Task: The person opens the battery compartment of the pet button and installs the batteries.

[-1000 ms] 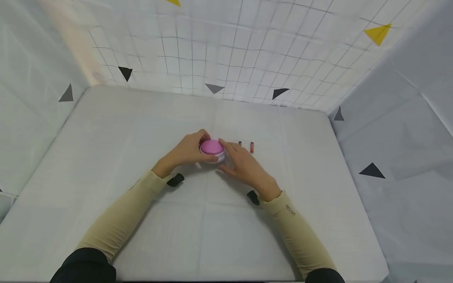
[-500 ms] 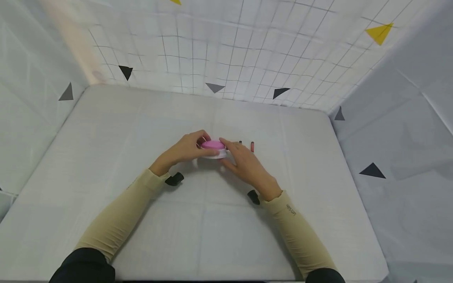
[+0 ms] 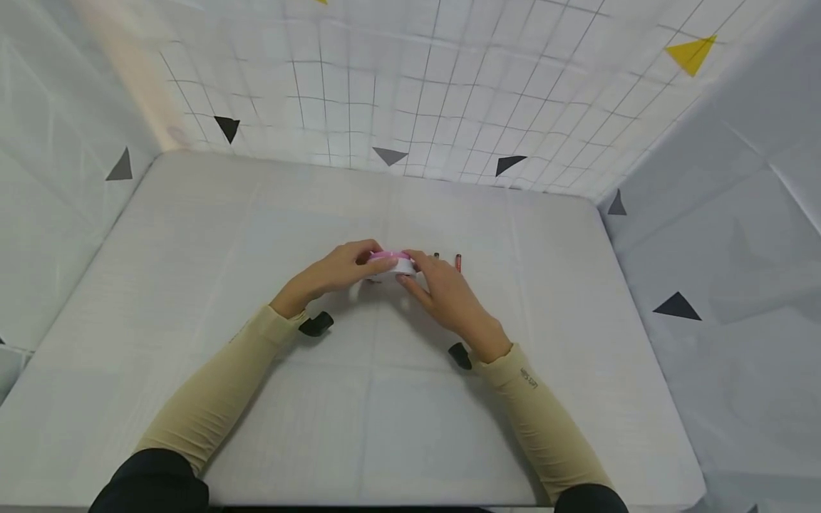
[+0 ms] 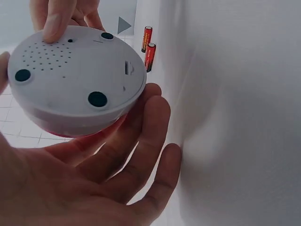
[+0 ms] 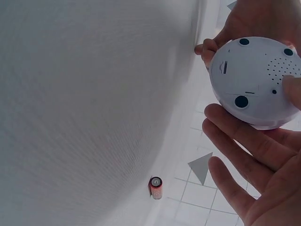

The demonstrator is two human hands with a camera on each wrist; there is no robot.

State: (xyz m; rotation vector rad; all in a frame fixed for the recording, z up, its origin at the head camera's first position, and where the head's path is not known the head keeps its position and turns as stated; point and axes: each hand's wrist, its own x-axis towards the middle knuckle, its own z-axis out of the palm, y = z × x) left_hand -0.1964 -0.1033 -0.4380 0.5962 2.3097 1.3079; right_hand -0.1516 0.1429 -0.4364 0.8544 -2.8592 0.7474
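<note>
Both hands hold a round white device with a pink top (image 3: 393, 268) above the table. It is tilted, its white side towards the head camera. The left hand (image 3: 336, 268) grips its left side, fingers around the rim in the left wrist view. On the other side the right hand (image 3: 449, 291) pinches it, thumb on the underside by the speaker holes. That white underside (image 4: 77, 70) shows dark round feet, a speaker grille and a small latch slot (image 4: 128, 68). Two small red batteries (image 3: 458, 263) (image 4: 149, 57) lie just beyond the right hand.
A white sheet covers the table (image 3: 321, 427). Behind it hangs a white sheet with a grid (image 3: 410, 107) and dark triangle markers. Grey-white sheets (image 3: 725, 249) stand at either side. A dark wrist camera (image 3: 316, 325) sits below the left wrist.
The hands have tipped the device: its pink top faced up to the head camera, and now its white side shows with only a thin pink strip above. Both arms have barely moved.
</note>
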